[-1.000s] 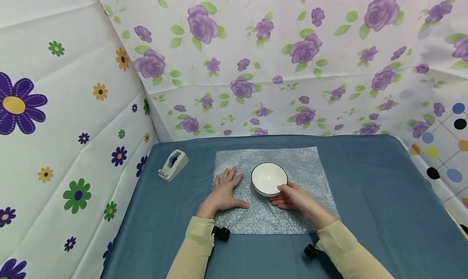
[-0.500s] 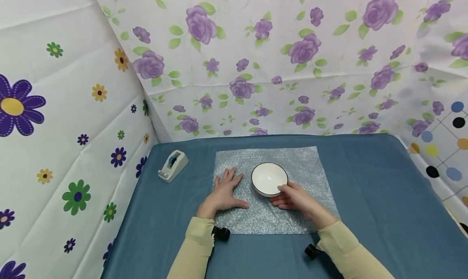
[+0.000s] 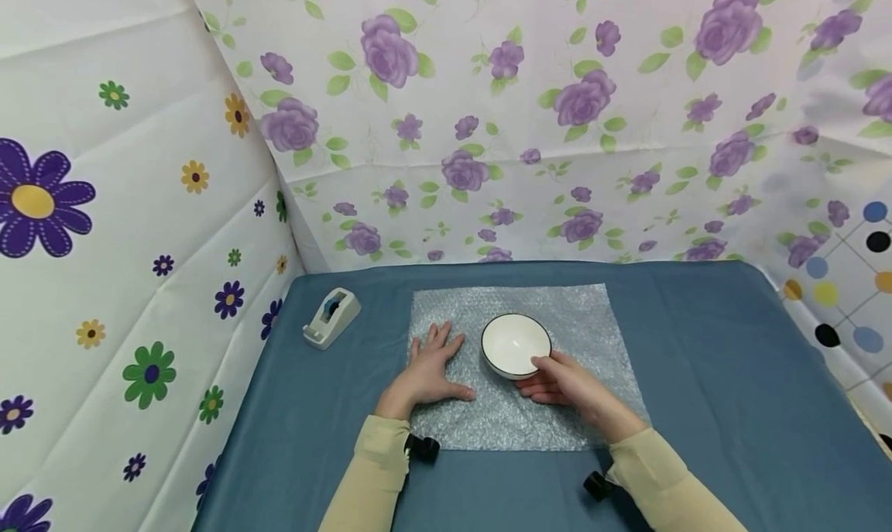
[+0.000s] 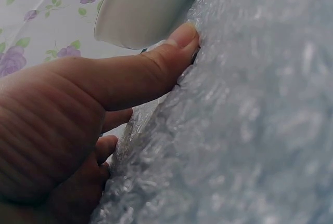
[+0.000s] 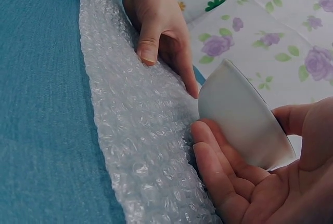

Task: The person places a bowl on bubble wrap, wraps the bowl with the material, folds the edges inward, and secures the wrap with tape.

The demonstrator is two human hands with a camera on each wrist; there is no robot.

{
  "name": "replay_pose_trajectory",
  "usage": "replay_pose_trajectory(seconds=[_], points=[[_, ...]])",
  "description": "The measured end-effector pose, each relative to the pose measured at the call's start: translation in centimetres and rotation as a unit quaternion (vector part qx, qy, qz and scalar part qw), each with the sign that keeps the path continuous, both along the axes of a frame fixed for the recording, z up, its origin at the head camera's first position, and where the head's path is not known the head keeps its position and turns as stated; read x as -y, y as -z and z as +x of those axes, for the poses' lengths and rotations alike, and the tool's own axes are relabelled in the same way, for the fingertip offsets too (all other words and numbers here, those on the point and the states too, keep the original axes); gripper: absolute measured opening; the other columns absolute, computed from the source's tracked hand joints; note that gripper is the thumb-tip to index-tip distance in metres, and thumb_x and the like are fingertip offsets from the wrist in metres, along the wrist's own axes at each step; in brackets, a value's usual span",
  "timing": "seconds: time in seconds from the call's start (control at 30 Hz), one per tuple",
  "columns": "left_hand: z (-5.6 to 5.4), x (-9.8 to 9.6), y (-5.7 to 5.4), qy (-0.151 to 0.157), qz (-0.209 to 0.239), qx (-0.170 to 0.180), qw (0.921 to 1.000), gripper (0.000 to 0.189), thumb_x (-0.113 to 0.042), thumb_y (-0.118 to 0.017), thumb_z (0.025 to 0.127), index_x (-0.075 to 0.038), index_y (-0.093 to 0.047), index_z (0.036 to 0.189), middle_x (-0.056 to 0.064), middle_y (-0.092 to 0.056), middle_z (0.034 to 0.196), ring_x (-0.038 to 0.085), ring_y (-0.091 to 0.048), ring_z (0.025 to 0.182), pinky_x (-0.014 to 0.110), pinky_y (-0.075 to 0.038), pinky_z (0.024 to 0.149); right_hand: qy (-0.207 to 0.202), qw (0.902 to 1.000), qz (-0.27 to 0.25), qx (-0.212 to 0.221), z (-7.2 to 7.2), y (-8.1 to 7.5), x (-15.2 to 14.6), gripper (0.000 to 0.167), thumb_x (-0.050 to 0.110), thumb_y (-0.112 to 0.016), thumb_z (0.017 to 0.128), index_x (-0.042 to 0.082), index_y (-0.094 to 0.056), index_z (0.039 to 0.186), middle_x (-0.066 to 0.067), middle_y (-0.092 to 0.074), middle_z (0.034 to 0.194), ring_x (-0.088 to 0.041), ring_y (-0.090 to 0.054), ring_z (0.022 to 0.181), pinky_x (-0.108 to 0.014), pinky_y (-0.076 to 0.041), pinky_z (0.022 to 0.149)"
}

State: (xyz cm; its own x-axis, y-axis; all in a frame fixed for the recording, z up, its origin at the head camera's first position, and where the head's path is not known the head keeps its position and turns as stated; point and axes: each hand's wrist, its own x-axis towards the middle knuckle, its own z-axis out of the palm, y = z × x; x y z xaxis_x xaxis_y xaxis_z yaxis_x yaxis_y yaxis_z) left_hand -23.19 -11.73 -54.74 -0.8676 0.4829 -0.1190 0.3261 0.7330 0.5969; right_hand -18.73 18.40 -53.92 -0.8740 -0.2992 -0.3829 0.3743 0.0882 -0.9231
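A white bowl [image 3: 514, 344] with a thin dark rim is over the middle of a sheet of bubble wrap [image 3: 571, 315]. My right hand [image 3: 567, 385] grips its near right side, thumb over the rim and fingers beneath the outer wall, as the right wrist view shows of the bowl [image 5: 239, 115]. My left hand [image 3: 428, 369] rests on the left part of the bubble wrap with fingers spread. In the left wrist view the thumb [image 4: 140, 73] lies along the wrap's surface, pointing towards the bowl.
A white tape dispenser [image 3: 331, 318] with a blue-cored roll stands at the back left of the blue-covered table [image 3: 725, 362]. Flower-printed cloths [image 3: 488, 129] hang behind and at the left; a dotted one is at the right.
The head view has shifted slightly. Both hands and the bowl hold essentially the same places on the bubble wrap.
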Motion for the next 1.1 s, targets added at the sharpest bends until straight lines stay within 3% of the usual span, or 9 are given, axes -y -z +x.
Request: replay_pose_trajectory(seconds=[0.17, 0.33, 0.5, 0.77, 1.1], points=[[0.2, 0.1, 0.1, 0.000, -0.005, 0.003, 1.0000, 0.112, -0.049, -0.095, 0.081, -0.010, -0.037, 0.168, 0.018, -0.009, 0.178, 0.040, 0.003, 0.164, 0.068, 0.005, 0.126, -0.006, 0.9999, 0.002, -0.008, 0.2, 0.0, 0.0, 0.064, 0.040, -0.048, 0.115, -0.006, -0.031, 0.157, -0.021, -0.076, 0.120, -0.024, -0.078, 0.099, -0.034, -0.064, 0.085], [0.1, 0.2, 0.1, -0.001, -0.004, 0.003, 1.0000, 0.111, -0.048, -0.094, 0.081, -0.011, -0.036, 0.168, 0.017, -0.008, 0.178, 0.039, 0.004, 0.164, 0.067, 0.006, 0.126, 0.004, 1.0000, 0.008, 0.003, 0.4, -0.4, -0.5, 0.077, 0.044, -0.047, 0.115, 0.004, -0.012, 0.170, -0.019, -0.077, 0.119, -0.027, -0.077, 0.101, -0.037, -0.064, 0.084], [0.0, 0.3, 0.1, 0.000, 0.000, 0.002, 1.0000, 0.111, -0.048, -0.094, 0.082, -0.011, -0.036, 0.168, 0.017, -0.008, 0.178, 0.040, 0.004, 0.164, 0.067, 0.006, 0.126, 0.006, 0.9994, 0.033, -0.006, 1.0, -0.8, -1.6, 0.082, 0.043, -0.047, 0.115, 0.007, -0.001, 0.173, -0.017, -0.076, 0.119, -0.027, -0.076, 0.102, -0.037, -0.063, 0.085], [-0.1, 0.2, 0.1, 0.006, -0.001, 0.003, 1.0000, 0.111, -0.049, -0.094, 0.082, -0.011, -0.035, 0.169, 0.017, -0.007, 0.178, 0.040, 0.004, 0.164, 0.068, 0.006, 0.126, -0.012, 0.9935, 0.105, -0.043, 2.7, -1.8, -4.3, 0.073, 0.036, -0.049, 0.116, 0.007, -0.012, 0.173, -0.017, -0.076, 0.122, -0.029, -0.075, 0.108, -0.039, -0.061, 0.085], [-0.1, 0.2, 0.2, 0.006, 0.001, 0.001, 1.0000, 0.111, -0.048, -0.094, 0.082, -0.011, -0.036, 0.168, 0.017, -0.008, 0.179, 0.040, 0.004, 0.164, 0.068, 0.005, 0.126, -0.031, 0.9756, 0.193, -0.099, 4.5, -3.0, -8.2, 0.066, 0.038, -0.048, 0.117, 0.001, -0.029, 0.168, -0.026, -0.066, 0.140, -0.041, -0.065, 0.127, -0.051, -0.058, 0.092]])
